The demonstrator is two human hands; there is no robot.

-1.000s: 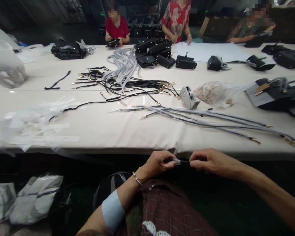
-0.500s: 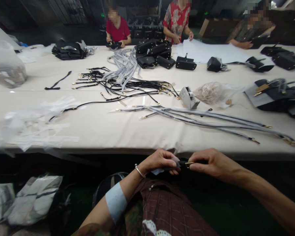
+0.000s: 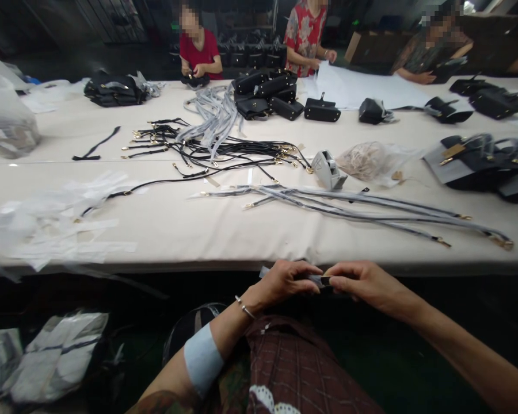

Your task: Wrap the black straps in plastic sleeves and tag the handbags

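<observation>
A black strap end (image 3: 325,280) at lower centre is pinched by the right hand (image 3: 362,280), the left hand (image 3: 287,283) gripping translucent film (image 3: 315,279) just beside it. Film-wrapped straps (image 3: 345,214) cross the table (image 3: 190,230) right of centre, black handbags (image 3: 285,107) at upper centre

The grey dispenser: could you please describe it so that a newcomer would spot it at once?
On the long cream table, look towards the right end of the black straps. The grey dispenser stands between them and a clear bag. Its blocky body sets it apart from both.
</observation>
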